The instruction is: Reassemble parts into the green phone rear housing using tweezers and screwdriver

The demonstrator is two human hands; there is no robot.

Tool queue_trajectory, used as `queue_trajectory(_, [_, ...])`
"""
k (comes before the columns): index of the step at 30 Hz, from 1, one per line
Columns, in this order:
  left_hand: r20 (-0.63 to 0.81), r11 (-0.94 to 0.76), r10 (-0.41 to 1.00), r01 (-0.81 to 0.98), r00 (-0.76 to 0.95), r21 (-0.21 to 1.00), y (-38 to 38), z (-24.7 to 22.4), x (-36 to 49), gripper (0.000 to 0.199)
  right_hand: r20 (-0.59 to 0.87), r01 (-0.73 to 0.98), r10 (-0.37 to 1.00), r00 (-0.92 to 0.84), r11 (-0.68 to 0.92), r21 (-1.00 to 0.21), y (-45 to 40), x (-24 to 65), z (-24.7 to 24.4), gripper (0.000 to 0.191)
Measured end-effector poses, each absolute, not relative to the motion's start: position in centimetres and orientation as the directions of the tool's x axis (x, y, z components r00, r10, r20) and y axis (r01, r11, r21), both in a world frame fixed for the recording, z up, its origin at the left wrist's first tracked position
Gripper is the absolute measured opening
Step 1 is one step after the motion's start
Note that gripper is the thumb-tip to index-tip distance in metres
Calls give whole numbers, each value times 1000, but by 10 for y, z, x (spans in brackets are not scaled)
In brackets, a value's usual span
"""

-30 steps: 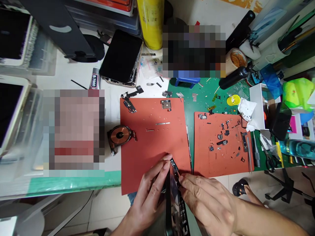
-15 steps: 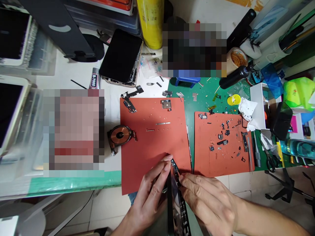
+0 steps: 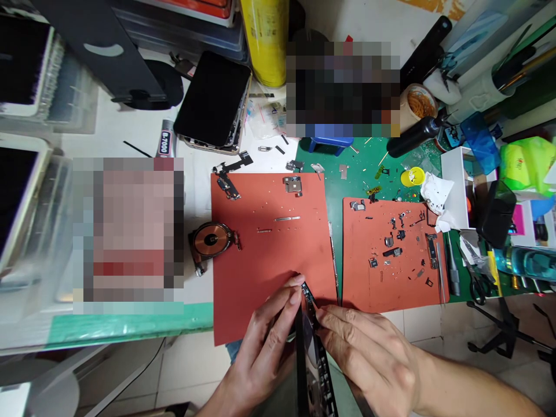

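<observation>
A dark phone frame is held up on edge at the bottom centre, over the near edge of a red mat. My left hand grips its left side, fingertips at the top end. My right hand presses thumb and fingers against the right side. A round copper coil lies at the mat's left edge. Small metal parts, among them a silver bracket and a flex cable part, sit along the mat's far side.
A second red mat at the right bears several small parts and tweezers. Beyond are a black-screened phone, a yellow can, a blue stand, a yellow cap and scissors. Two areas are pixelated.
</observation>
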State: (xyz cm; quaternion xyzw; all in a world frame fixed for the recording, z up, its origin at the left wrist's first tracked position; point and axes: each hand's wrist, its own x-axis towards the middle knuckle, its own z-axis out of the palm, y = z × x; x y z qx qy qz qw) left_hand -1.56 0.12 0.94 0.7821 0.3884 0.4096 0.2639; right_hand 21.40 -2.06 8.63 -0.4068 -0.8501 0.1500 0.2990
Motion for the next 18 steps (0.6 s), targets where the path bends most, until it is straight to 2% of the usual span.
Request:
queue_trajectory(5, [381, -550, 815, 374, 438, 747, 0, 10, -19, 66, 374, 621, 776, -507, 630, -466, -17, 214, 88, 43])
queue_trajectory(10, [305, -483, 843, 374, 443, 792, -2, 10, -22, 74, 372, 618, 781, -501, 624, -478, -14, 212, 91, 38])
queue_trajectory(18, [329, -502, 834, 362, 443, 785, 2, 11, -21, 66, 360, 603, 792, -493, 609, -515, -13, 216, 92, 43])
